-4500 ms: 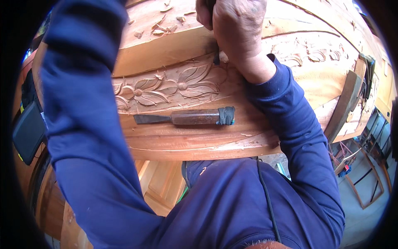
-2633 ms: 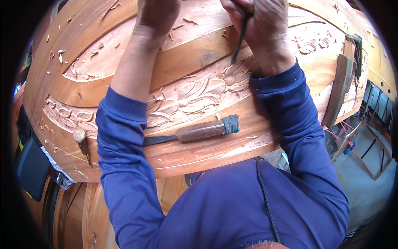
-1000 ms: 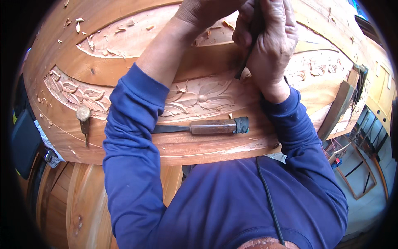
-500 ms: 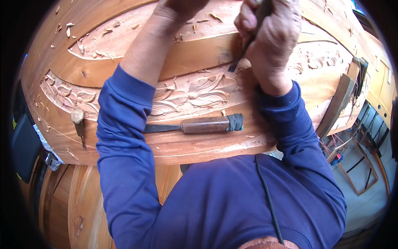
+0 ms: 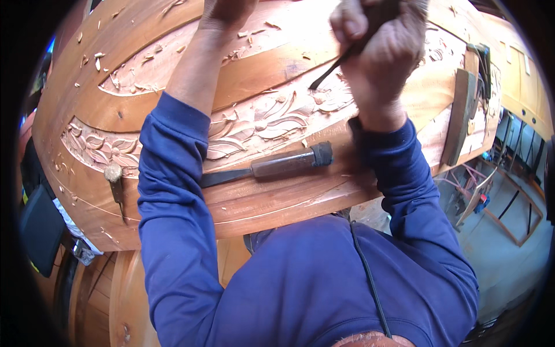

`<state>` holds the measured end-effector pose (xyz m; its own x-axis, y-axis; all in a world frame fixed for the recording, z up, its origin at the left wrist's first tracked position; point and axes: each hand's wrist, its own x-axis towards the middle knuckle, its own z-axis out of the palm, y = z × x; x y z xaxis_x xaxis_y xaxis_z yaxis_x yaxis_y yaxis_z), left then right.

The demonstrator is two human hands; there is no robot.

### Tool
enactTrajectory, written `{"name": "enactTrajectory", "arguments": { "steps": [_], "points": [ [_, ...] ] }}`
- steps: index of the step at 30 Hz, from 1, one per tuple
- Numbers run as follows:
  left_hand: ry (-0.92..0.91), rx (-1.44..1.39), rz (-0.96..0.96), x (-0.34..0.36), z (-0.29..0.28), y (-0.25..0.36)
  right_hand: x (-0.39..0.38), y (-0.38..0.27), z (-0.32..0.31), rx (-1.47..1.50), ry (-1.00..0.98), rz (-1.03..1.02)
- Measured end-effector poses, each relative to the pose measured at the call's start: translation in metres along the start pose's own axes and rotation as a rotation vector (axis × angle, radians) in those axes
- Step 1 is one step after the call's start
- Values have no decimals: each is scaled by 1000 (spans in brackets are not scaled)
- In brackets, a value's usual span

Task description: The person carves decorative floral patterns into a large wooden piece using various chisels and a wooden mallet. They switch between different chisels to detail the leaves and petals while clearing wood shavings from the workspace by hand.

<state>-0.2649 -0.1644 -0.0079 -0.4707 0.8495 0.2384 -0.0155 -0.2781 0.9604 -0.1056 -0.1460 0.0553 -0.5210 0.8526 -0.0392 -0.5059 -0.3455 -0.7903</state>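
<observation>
My right hand [image 5: 384, 55] grips a chisel [image 5: 334, 68] with a dark, narrow blade. Its tip points down and left, by a carved flower in a sunken strip of relief [image 5: 260, 126]. The handle is mostly hidden in my fist. At the top edge my left hand [image 5: 230, 10] is cut off by the frame, so its fingers do not show. Below the carving, a second chisel [image 5: 286, 163] with a brown wooden handle and a dark-wrapped end lies on the wood, its blade end hidden behind my left sleeve.
A small tool with a round pale end [image 5: 113, 172] rests on the wooden panel [image 5: 289, 214] at left. Wood shavings [image 5: 149, 56] are scattered about. At right, a long dark wooden bar [image 5: 461, 118] and a clamp [image 5: 484, 69] sit by the panel's edge. A thin frame [image 5: 520, 222] stands beyond.
The view has tilted, so the panel appears turned slightly. My right hand has turned the chisel, and its tip now sits by the carved flower. My left hand shows less.
</observation>
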Motion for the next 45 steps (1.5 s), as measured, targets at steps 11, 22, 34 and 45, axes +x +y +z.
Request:
{"name": "enactTrajectory", "arguments": {
  "steps": [11, 22, 34, 45],
  "points": [
    [-960, 453, 391, -37, -21, 3, -121, -39, -84, -719, 286, -563],
    [-757, 857, 700, -106, -27, 26, -198, -28, -85, -832, 461, -406],
    [-681, 972, 512, -111, -11, 54, -203, -38, -127, -637, 383, -283],
    [32, 1290, 366, -96, -32, 39, -183, -78, -160, -770, 94, -237]
  ]
}}
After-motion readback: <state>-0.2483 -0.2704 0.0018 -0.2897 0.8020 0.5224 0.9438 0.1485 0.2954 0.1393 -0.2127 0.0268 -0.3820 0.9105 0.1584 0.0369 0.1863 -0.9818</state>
